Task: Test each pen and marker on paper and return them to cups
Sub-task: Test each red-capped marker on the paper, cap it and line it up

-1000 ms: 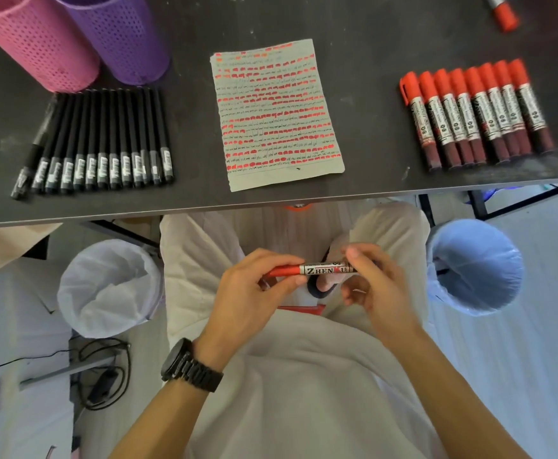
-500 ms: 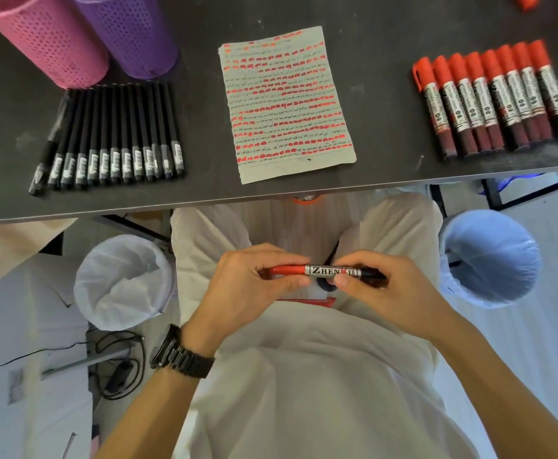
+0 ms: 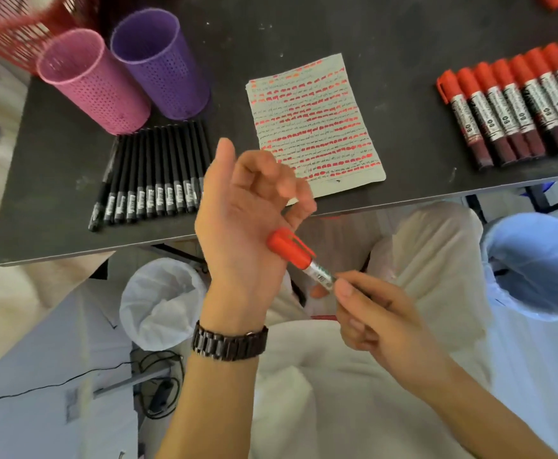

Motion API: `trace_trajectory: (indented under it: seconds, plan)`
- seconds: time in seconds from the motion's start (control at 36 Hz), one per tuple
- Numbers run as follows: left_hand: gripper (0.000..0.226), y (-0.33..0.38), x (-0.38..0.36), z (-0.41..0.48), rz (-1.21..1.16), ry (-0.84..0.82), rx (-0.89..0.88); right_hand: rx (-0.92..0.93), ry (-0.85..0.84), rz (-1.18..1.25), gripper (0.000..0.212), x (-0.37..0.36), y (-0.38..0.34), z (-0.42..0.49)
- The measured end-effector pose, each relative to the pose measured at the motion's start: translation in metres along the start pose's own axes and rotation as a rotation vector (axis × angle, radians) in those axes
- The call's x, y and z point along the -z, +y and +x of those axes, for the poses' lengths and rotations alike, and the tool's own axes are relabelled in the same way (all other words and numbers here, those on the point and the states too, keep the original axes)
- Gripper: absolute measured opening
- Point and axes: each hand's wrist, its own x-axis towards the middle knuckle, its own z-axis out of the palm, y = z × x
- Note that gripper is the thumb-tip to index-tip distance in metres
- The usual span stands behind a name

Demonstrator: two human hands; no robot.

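Note:
My right hand (image 3: 380,316) grips the barrel of a capped red marker (image 3: 289,248) below the table's front edge, over my lap. Its red cap presses against the heel of my left hand (image 3: 241,210), which is raised palm-up with its fingers loosely curled and holding nothing. On the dark table lies a sheet of paper (image 3: 314,120) covered with red and black test strokes. An empty pink cup (image 3: 95,84) and an empty purple cup (image 3: 162,64) stand at the back left. A row of black pens (image 3: 152,173) lies in front of them. Red markers (image 3: 519,104) lie in a row at the right.
A red mesh basket (image 3: 13,24) sits at the far left corner. Another red marker (image 3: 552,0) shows at the top right edge. Under the table stand a white-lined bin (image 3: 162,303) on the left and a blue-lined bin (image 3: 535,266) on the right. Cables lie on the floor.
My left hand let go of the marker's cap end and turned palm-up. My right hand tilted the marker and pushed its cap against that palm. The view swung left.

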Motion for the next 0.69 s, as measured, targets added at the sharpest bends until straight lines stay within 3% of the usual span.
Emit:
trace_trajectory:
  seconds: [0.08, 0.19, 0.33, 0.5, 0.69]
  plan:
    - [0.054, -0.003, -0.003, 0.011, -0.078, -0.076, 0.07, 0.02, 0.1, -0.042, 0.025, -0.017, 0.001, 0.0]
    - [0.053, -0.013, -0.006, 0.019, -0.135, -0.002, 0.127, 0.037, 0.275, -0.138, 0.04, -0.027, -0.004, -0.004]
    - [0.051, -0.022, -0.019, 0.028, -0.295, 0.031, 0.195, 0.045, 0.43, -0.145, 0.033, -0.033, -0.014, -0.008]
    - [0.05, -0.017, -0.033, 0.036, -0.313, -0.084, 0.189, 0.076, 0.405, -0.046, 0.03, -0.029, -0.033, -0.011]
    - [0.043, -0.01, -0.019, 0.037, -0.151, -0.095, 0.143, 0.098, 0.285, -0.239, 0.03, -0.014, -0.037, 0.001]
